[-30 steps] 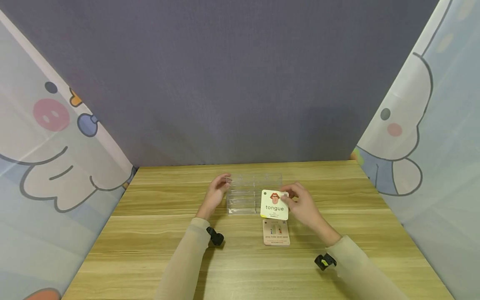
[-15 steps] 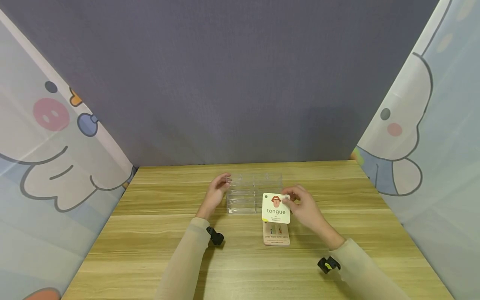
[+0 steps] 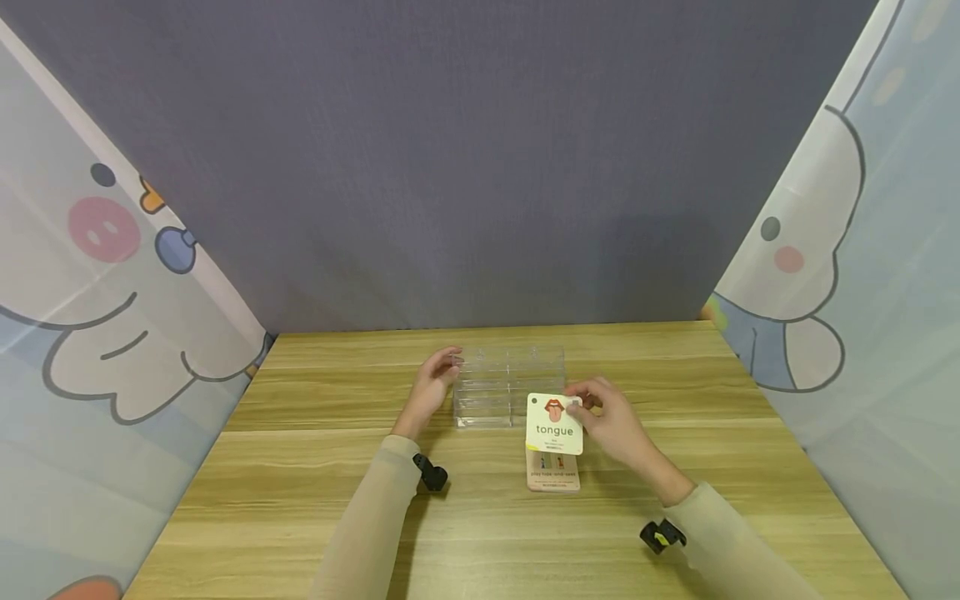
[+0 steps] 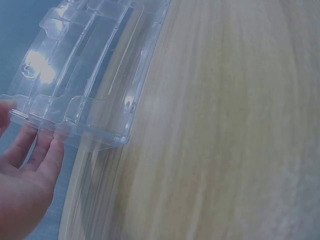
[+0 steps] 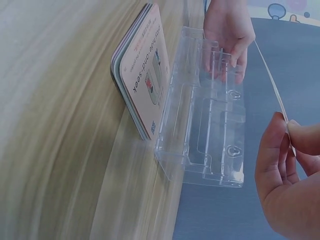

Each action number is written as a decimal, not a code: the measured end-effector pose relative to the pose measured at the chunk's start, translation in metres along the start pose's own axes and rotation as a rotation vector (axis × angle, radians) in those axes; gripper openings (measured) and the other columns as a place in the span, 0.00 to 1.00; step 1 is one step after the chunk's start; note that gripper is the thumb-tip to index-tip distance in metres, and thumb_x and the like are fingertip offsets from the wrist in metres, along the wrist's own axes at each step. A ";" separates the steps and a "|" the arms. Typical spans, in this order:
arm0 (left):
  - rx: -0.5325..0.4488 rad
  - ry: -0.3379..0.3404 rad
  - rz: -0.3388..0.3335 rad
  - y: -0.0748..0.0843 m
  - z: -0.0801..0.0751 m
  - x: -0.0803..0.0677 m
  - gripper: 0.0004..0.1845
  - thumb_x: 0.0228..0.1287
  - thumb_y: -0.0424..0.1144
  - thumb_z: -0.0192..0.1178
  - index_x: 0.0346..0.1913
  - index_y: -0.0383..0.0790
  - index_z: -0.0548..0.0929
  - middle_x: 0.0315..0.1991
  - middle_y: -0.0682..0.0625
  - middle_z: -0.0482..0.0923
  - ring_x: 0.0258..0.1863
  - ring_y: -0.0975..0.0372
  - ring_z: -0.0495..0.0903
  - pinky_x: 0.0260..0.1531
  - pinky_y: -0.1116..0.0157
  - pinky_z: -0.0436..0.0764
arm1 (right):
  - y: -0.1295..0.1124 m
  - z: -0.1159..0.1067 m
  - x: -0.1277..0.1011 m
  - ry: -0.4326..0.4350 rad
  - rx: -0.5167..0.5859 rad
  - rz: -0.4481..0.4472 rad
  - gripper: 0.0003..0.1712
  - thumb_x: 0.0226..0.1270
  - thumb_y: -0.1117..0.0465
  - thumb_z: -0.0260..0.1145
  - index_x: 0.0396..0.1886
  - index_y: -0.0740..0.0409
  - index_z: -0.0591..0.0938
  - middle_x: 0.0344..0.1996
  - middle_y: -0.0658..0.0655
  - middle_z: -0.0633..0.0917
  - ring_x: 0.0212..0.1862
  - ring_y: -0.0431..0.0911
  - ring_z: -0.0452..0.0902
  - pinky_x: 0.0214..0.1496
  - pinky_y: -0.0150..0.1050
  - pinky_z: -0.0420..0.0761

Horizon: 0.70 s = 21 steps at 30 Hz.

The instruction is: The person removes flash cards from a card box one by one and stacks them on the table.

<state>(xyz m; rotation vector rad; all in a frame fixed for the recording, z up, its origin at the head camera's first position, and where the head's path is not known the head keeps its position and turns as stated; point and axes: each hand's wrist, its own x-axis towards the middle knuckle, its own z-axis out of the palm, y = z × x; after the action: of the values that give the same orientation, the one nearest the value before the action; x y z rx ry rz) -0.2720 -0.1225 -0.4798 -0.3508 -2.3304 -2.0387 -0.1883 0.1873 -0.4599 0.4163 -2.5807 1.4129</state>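
A clear plastic tiered card holder (image 3: 508,387) stands on the wooden table (image 3: 315,500). My left hand (image 3: 433,385) rests against its left end with straight fingers (image 4: 47,155) touching the plastic. My right hand (image 3: 611,417) pinches a white card (image 3: 555,425) printed "tongue" by its right edge and holds it upright just in front of the holder's right part. Below it a stack of cards (image 3: 553,468) lies flat on the table, its top one reading "play hide-and-seek". The right wrist view shows the stack (image 5: 145,95), the holder (image 5: 205,105) and the held card (image 5: 272,85) edge-on.
Cartoon-printed curtains hang at the left (image 3: 90,275) and right (image 3: 847,275) sides, and a grey wall (image 3: 480,167) closes the back. Bare wood stretches around the holder and in front of the stack.
My right hand has brought the "tongue" card down and slightly right, toward me, so it now overlaps more of the stack. The left hand has stayed on the holder.
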 end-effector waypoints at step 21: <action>0.003 0.047 -0.023 -0.033 0.001 0.014 0.18 0.76 0.27 0.54 0.64 0.39 0.78 0.56 0.37 0.79 0.59 0.47 0.77 0.60 0.52 0.75 | 0.008 0.003 -0.012 -0.037 0.042 0.062 0.12 0.64 0.75 0.70 0.47 0.65 0.85 0.38 0.57 0.78 0.34 0.45 0.75 0.25 0.34 0.79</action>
<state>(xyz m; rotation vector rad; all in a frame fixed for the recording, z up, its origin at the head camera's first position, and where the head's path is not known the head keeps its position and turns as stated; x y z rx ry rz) -0.2916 -0.1230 -0.5102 -0.2736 -2.3206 -2.0307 -0.1796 0.1907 -0.4708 0.3750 -2.6188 1.4957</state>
